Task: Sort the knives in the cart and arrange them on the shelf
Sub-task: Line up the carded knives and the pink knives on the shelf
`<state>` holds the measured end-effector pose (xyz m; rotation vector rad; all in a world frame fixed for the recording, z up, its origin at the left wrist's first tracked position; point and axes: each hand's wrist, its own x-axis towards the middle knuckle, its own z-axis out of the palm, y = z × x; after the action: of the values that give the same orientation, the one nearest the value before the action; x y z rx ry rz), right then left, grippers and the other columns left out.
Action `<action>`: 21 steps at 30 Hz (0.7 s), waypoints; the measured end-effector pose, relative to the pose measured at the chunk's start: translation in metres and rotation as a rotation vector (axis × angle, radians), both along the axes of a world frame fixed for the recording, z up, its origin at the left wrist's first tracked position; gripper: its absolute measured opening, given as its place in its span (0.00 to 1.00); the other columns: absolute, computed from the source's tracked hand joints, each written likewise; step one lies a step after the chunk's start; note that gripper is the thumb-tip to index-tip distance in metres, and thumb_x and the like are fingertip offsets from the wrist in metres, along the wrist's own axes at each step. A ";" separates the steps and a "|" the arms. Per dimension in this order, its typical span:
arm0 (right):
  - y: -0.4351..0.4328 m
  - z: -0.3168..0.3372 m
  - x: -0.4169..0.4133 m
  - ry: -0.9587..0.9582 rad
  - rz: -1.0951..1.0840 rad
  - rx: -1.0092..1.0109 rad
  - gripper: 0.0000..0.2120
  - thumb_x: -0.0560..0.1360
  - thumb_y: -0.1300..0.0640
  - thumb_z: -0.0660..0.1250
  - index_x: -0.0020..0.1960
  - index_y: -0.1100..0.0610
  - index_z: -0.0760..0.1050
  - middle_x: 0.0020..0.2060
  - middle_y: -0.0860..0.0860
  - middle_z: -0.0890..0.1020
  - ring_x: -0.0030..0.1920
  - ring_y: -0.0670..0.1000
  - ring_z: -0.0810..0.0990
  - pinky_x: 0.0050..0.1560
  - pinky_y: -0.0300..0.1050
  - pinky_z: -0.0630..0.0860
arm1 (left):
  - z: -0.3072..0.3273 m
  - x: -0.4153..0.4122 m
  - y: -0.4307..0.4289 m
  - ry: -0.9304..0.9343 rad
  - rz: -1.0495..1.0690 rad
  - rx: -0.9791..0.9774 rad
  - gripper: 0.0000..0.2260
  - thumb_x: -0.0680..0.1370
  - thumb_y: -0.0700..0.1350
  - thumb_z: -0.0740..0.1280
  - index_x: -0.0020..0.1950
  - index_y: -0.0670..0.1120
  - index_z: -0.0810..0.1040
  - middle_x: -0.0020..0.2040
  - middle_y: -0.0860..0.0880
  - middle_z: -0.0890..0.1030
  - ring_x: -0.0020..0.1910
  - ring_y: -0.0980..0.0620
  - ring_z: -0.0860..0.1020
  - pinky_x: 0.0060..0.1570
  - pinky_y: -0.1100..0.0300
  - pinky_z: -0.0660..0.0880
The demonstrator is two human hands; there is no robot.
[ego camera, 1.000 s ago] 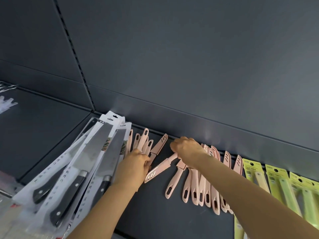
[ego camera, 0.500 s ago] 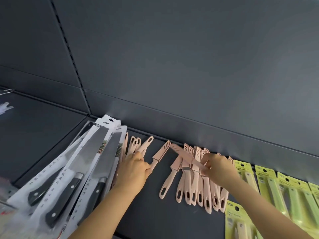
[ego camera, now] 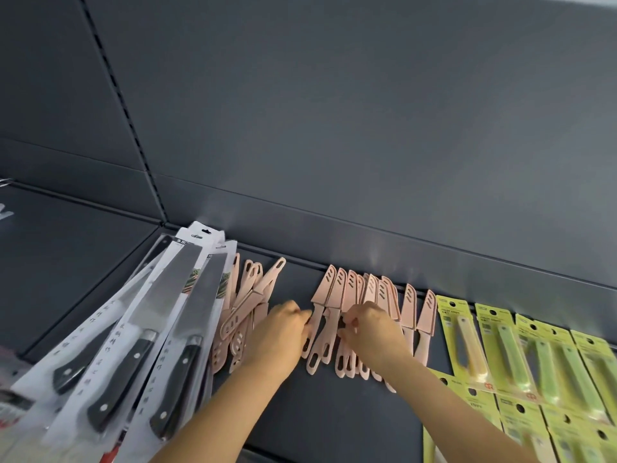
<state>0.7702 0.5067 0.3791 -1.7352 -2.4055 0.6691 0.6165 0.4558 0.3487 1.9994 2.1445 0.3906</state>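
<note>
Pink knife (ego camera: 319, 315): between hands, sheath toward wall (ego camera: 334, 128).
Left hand (ego camera: 280, 332): curled at its handle, grip unclear.
Right hand (ego camera: 370, 329): pinching neighbouring knives (ego camera: 354, 289).

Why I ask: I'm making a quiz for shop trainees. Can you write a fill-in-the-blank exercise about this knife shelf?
The left hand and the right hand both touch small knives coloured ____.
The large packaged knives have ____ handles.
The large packaged knives lie to the ____ of the small knives.
The yellow-green packs lie on the shelf to the ____ of the small knives.
Missing words: pink, black, left, right.
</note>
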 end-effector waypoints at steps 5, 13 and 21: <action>0.004 -0.004 -0.012 0.032 0.132 0.057 0.09 0.76 0.58 0.64 0.55 0.54 0.79 0.56 0.51 0.76 0.50 0.51 0.79 0.50 0.39 0.76 | 0.029 -0.036 -0.006 0.149 0.174 0.095 0.13 0.79 0.50 0.61 0.62 0.53 0.77 0.57 0.53 0.77 0.56 0.52 0.73 0.55 0.57 0.72; 0.032 -0.003 -0.072 -0.145 0.496 0.095 0.22 0.79 0.60 0.57 0.73 0.54 0.63 0.71 0.51 0.66 0.71 0.53 0.64 0.71 0.48 0.62 | 0.040 -0.076 -0.032 0.270 0.318 -0.014 0.09 0.78 0.51 0.63 0.54 0.51 0.79 0.52 0.52 0.78 0.52 0.51 0.74 0.51 0.57 0.72; 0.056 -0.008 -0.113 -0.403 0.653 0.128 0.34 0.75 0.69 0.55 0.77 0.51 0.49 0.77 0.46 0.50 0.76 0.54 0.51 0.74 0.54 0.55 | 0.034 -0.086 -0.052 0.213 0.269 0.041 0.11 0.78 0.51 0.62 0.58 0.52 0.78 0.56 0.53 0.77 0.54 0.52 0.73 0.53 0.57 0.70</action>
<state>0.6574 0.5632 0.3707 -1.0947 -3.2424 0.2023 0.5301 0.4039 0.3823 1.8497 2.5687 0.2705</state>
